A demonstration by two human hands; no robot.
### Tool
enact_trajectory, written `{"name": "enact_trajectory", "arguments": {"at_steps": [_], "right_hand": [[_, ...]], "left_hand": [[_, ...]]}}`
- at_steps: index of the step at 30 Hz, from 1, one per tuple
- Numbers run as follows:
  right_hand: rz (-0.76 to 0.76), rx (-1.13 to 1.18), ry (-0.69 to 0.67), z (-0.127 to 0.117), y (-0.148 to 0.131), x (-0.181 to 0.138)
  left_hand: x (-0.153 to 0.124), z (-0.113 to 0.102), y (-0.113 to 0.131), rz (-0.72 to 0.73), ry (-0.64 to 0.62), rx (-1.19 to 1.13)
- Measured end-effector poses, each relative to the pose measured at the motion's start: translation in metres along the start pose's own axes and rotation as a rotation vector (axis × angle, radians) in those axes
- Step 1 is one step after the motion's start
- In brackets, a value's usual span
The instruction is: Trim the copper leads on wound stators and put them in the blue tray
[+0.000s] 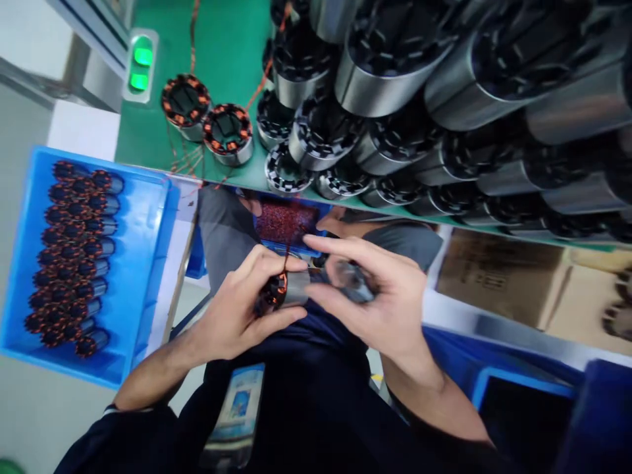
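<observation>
My left hand (241, 303) is closed around a wound motor stator (282, 289), a grey steel cylinder with copper coils at its left end. A thin copper wire rises from it past my thumb. My right hand (380, 296) holds a second grey cylindrical part (353, 280) end to end against the first, fingers curled round it and the index finger stretched out over the joint. Both hands hover over my lap, below the edge of the green bench (222, 46).
Many bare steel stator cores (390, 72) are heaped on the green bench, with two wound stators (207, 118) beside them. A blue tray (143, 263) at left holds several wound stators. Another person's hand (345, 224) reaches near a blue bin of copper parts (286, 220). Cardboard boxes (494, 276) stand at right.
</observation>
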State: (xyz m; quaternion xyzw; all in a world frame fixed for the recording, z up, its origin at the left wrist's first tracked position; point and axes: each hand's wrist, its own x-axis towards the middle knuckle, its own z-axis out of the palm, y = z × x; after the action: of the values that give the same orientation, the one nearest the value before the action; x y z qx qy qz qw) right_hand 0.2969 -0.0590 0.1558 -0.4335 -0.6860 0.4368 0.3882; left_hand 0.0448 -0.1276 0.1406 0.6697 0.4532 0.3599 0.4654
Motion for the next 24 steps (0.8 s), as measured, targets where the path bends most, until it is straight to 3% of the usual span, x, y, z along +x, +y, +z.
{"name": "enact_trajectory", "arguments": {"at_steps": [3, 5, 10, 13, 17, 21, 24], "right_hand": [[-0.084, 0.042, -0.039, -0.001, -0.001, 0.005], [-0.136, 0.079, 0.004, 0.001, 0.007, 0.0], [-0.107, 0.098, 0.301, 0.015, 0.026, -0.023], [-0.021, 0.062, 0.406, 0.018, 0.028, -0.033], [0.084, 0.057, 0.327, 0.017, 0.021, -0.037], [0.025, 0.095, 0.247, 0.016, 0.011, -0.033], [0.099, 0.025, 0.178, 0.009, 0.006, -0.035]], "left_hand": [[0.009, 0.007, 0.002, 0.008, -0.065, 0.135], [0.012, 0.009, 0.005, 0.022, -0.081, 0.164], [0.013, 0.026, 0.003, 0.061, -0.022, 0.059], [0.013, 0.043, -0.001, 0.099, 0.048, -0.077], [0.011, 0.058, -0.005, 0.031, 0.103, -0.302], [0.012, 0.064, -0.006, -0.096, 0.111, -0.672], [0.018, 0.067, -0.004, -0.173, 0.218, -0.74]]}}
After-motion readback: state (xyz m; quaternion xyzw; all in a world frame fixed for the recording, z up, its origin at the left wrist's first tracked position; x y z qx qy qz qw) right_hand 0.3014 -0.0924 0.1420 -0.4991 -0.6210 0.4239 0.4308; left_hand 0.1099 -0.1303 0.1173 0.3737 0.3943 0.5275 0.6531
